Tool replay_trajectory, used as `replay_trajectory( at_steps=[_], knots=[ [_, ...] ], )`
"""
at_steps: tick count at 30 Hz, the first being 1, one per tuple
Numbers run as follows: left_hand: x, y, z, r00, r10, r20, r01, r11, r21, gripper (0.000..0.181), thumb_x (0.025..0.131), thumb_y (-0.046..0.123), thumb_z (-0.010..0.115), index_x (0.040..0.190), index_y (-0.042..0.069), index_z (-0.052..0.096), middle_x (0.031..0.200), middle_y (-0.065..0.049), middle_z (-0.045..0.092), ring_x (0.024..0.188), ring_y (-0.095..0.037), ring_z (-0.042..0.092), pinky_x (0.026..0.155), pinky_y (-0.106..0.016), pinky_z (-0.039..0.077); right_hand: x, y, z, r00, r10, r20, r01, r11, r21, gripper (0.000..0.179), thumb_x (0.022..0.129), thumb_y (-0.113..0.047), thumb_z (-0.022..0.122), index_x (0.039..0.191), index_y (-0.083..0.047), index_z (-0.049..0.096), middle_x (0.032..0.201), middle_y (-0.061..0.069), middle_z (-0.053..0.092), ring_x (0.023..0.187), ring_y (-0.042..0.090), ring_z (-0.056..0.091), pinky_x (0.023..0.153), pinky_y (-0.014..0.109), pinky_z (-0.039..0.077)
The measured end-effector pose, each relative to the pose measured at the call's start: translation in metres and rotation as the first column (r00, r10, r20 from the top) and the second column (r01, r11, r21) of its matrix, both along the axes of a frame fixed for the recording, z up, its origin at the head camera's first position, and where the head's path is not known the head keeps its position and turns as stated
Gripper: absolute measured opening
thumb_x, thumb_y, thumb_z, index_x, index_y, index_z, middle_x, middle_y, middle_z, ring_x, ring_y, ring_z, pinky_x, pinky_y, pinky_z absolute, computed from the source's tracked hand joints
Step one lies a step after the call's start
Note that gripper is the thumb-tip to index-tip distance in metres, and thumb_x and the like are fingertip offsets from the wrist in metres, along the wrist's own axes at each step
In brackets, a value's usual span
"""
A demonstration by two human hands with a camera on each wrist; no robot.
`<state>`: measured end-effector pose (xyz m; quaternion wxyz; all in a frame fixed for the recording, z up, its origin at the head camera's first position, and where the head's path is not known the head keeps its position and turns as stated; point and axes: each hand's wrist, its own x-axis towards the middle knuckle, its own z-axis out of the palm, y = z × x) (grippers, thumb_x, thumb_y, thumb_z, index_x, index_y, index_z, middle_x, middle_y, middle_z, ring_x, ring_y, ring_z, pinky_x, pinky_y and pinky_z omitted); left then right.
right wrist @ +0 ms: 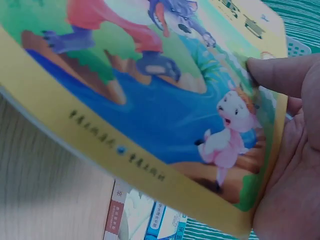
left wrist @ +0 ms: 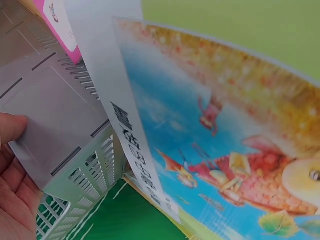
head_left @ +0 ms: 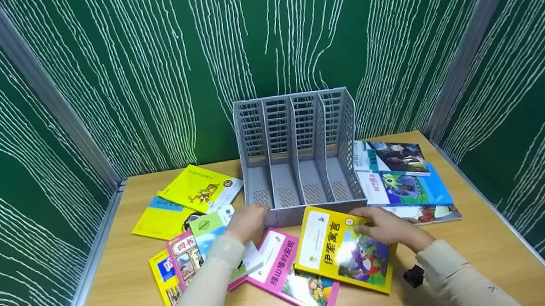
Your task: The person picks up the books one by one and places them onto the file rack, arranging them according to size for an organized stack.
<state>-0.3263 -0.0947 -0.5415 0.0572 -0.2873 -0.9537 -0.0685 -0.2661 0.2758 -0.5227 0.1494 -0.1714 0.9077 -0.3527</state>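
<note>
My right hand [head_left: 384, 227] grips a yellow picture book [head_left: 332, 252] by its right edge. The thumb [right wrist: 280, 72] lies on the cover, with the other fingers mostly hidden behind. The book is tilted and overlaps a pink-bordered book [head_left: 283, 264] below it. At the front left corner of a grey four-slot file rack [head_left: 288, 215], my left hand [head_left: 249, 222] holds the front wall, its thumb [left wrist: 14, 126] at the edge in the left wrist view. Under the left forearm lies a green and blue book [head_left: 210, 234] with a fish picture on it.
Two yellow books [head_left: 196, 188] overlap left of the rack. Nearer, a pink comic-style book [head_left: 185, 256] lies over another yellow one [head_left: 159, 279]. Several books, including a blue one [head_left: 430, 185], are stacked at the rack's right side. Green panels [head_left: 213, 53] enclose the wooden table [head_left: 115, 283].
</note>
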Motion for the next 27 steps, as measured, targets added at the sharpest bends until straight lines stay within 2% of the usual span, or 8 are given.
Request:
replay_trajectory(
  at_steps=[8, 13, 18, 21, 27],
  knots=[
    [0.003, 0.000, -0.003, 1.000, 0.005, -0.008, -0.004, 1.000, 0.028, 0.022, 0.094, -0.007, 0.068, 0.110, 0.007, 0.076, 0.101, -0.012, 0.080, 0.089, -0.030, 0.077, 0.081, -0.043, 0.066, -0.002, 0.008, 0.008, 0.998, -0.064, 0.029, 0.067, 0.992, -0.107, 0.043, 0.110, -0.020, 0.063, 0.149, -0.005, 0.063, 0.133, 0.016, 0.074, 0.106, 0.024, 0.073, 0.102, 0.052, 0.063],
    [0.005, 0.000, -0.001, 0.999, 0.019, 0.046, -0.022, 0.999, 0.044, 0.027, 0.091, -0.009, 0.069, 0.111, 0.007, 0.075, 0.105, -0.012, 0.080, 0.094, -0.031, 0.077, 0.087, -0.044, 0.066, 0.001, 0.007, 0.015, 0.985, -0.153, 0.076, 0.162, 0.979, -0.127, 0.047, 0.110, -0.024, 0.064, 0.153, -0.009, 0.060, 0.132, 0.014, 0.073, 0.103, 0.022, 0.073, 0.099, 0.046, 0.064],
    [0.004, 0.000, 0.003, 0.993, 0.055, 0.104, -0.059, 0.998, 0.035, 0.025, 0.097, -0.002, 0.069, 0.120, 0.009, 0.074, 0.113, -0.011, 0.079, 0.104, -0.030, 0.076, 0.095, -0.044, 0.064, 0.000, 0.009, 0.022, 0.985, -0.166, 0.052, 0.172, 0.969, -0.178, 0.047, 0.110, -0.024, 0.064, 0.153, -0.006, 0.060, 0.128, 0.016, 0.074, 0.100, 0.023, 0.074, 0.091, 0.041, 0.065],
    [0.004, -0.001, 0.005, 0.993, 0.049, 0.104, -0.055, 0.997, 0.053, 0.020, 0.102, 0.004, 0.067, 0.121, 0.009, 0.072, 0.115, -0.011, 0.078, 0.107, -0.031, 0.076, 0.096, -0.045, 0.064, 0.000, 0.011, 0.026, 0.986, -0.164, 0.026, 0.166, 0.965, -0.203, 0.048, 0.110, -0.022, 0.063, 0.153, -0.003, 0.059, 0.127, 0.018, 0.074, 0.099, 0.023, 0.074, 0.088, 0.038, 0.065],
    [0.008, -0.009, 0.009, 0.992, 0.048, 0.115, -0.067, 0.984, 0.164, 0.039, 0.109, 0.016, 0.062, 0.147, 0.007, 0.063, 0.146, -0.016, 0.068, 0.137, -0.034, 0.065, 0.118, -0.049, 0.053, -0.001, 0.015, 0.034, 0.984, -0.178, 0.015, 0.176, 0.954, -0.245, 0.046, 0.111, -0.022, 0.062, 0.153, -0.003, 0.058, 0.127, 0.020, 0.073, 0.098, 0.025, 0.074, 0.086, 0.035, 0.066]
  ],
)
